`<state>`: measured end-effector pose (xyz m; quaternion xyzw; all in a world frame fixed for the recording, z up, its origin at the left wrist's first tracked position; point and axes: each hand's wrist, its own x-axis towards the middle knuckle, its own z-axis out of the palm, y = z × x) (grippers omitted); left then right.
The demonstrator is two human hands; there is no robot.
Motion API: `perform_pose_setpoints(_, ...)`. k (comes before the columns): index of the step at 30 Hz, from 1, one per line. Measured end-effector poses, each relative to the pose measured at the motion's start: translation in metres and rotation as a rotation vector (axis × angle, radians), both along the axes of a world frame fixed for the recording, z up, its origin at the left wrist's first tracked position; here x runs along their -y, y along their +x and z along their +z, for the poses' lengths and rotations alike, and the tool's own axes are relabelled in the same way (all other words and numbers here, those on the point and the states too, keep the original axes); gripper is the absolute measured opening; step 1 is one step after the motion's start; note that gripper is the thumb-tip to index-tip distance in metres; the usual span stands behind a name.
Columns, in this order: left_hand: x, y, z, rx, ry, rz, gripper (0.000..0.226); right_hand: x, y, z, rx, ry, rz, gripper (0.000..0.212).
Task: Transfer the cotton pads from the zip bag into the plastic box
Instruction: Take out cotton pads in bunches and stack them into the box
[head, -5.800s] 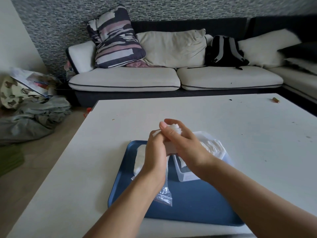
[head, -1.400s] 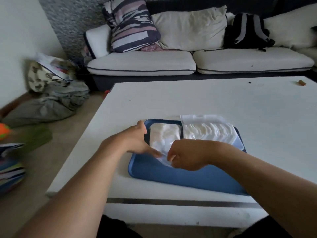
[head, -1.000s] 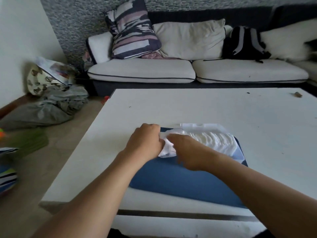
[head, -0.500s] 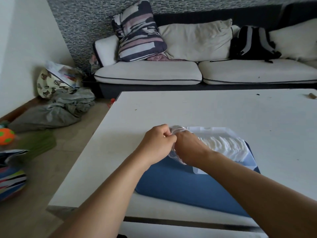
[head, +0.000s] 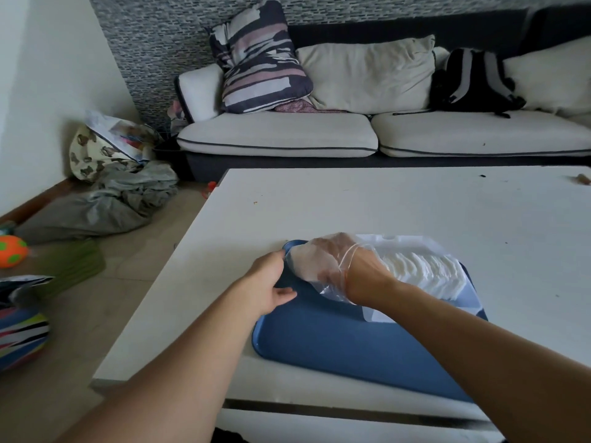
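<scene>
A clear zip bag point(head: 315, 265) lies on the far left part of the blue tray point(head: 345, 343). My right hand point(head: 358, 266) is pushed inside the bag up to the wrist, its fingers seen through the plastic over white cotton pads. My left hand point(head: 267, 284) grips the bag's left end at the tray's edge. To the right stands the plastic box point(head: 467, 300), filled with a row of white cotton pads point(head: 422, 270); its clear lid lies open behind it.
The tray sits near the front of a white table point(head: 383, 206). A small brown object point(head: 581, 179) lies at the table's far right. A sofa with cushions and a black backpack point(head: 473, 81) stands behind. Clothes, bags and an orange ball point(head: 11, 255) lie on the floor at left.
Half a second ago both hands were pinching the bag's mouth together. Now my right hand has gone inside the bag and my left hand has shifted to hold the bag's left end.
</scene>
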<state>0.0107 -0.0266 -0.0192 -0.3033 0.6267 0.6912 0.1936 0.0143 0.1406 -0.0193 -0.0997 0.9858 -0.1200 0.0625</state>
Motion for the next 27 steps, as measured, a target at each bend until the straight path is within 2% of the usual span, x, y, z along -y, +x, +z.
perform_pose_setpoints(2, -0.007, -0.008, -0.007, -0.023, -0.007, 0.010, 0.035, 0.004, 0.004, 0.005, 0.030, 0.007, -0.033, 0.030)
perform_pose_setpoints(6, -0.020, -0.014, -0.010, -0.102, 0.012, -0.028, 0.028, 0.012, 0.008, 0.018, -0.016, 0.006, 0.014, 0.035)
perform_pose_setpoints(9, -0.027, -0.011, -0.007, -0.101, 0.074, -0.021, 0.023, 0.008, -0.001, 0.008, -0.101, 0.069, 0.090, 0.005)
perform_pose_setpoints(11, -0.029, -0.012, -0.005, -0.069, 0.116, 0.004, 0.017, 0.000, -0.004, 0.001, -0.114, -0.007, 0.098, 0.030)
perform_pose_setpoints(12, -0.028, -0.013, -0.005, -0.058, 0.137, 0.031, 0.017, -0.001, -0.003, 0.003, -0.117, -0.036, 0.089, 0.034)
perform_pose_setpoints(15, -0.027, -0.016, -0.005, -0.069, 0.229, 0.093, 0.024, -0.006, -0.008, 0.000, -0.100, -0.020, 0.015, 0.036)
perform_pose_setpoints(18, -0.030, -0.015, -0.002, -0.061, 0.264, 0.111, 0.019, -0.004, -0.005, 0.005, -0.059, -0.017, 0.077, 0.014)
perform_pose_setpoints(19, -0.031, -0.015, -0.003, -0.043, 0.284, 0.112, 0.021, -0.004, -0.005, 0.004, -0.084, -0.057, 0.095, 0.013)
perform_pose_setpoints(20, -0.033, -0.015, -0.002, -0.017, 0.302, 0.086, 0.025, -0.004, -0.005, 0.004, -0.090, -0.138, 0.067, 0.015)
perform_pose_setpoints(23, -0.038, -0.013, -0.002, 0.029, 0.293, -0.054, 0.028, -0.002, 0.000, 0.002, -0.052, -0.098, 0.065, 0.029)
perform_pose_setpoints(25, -0.041, -0.012, -0.002, 0.028, 0.265, -0.051, 0.024, -0.005, 0.005, 0.004, -0.065, -0.196, 0.094, 0.042)
perform_pose_setpoints(27, -0.039, -0.011, 0.000, 0.007, 0.264, 0.015, 0.020, -0.006, 0.006, 0.003, -0.089, -0.237, 0.123, 0.039)
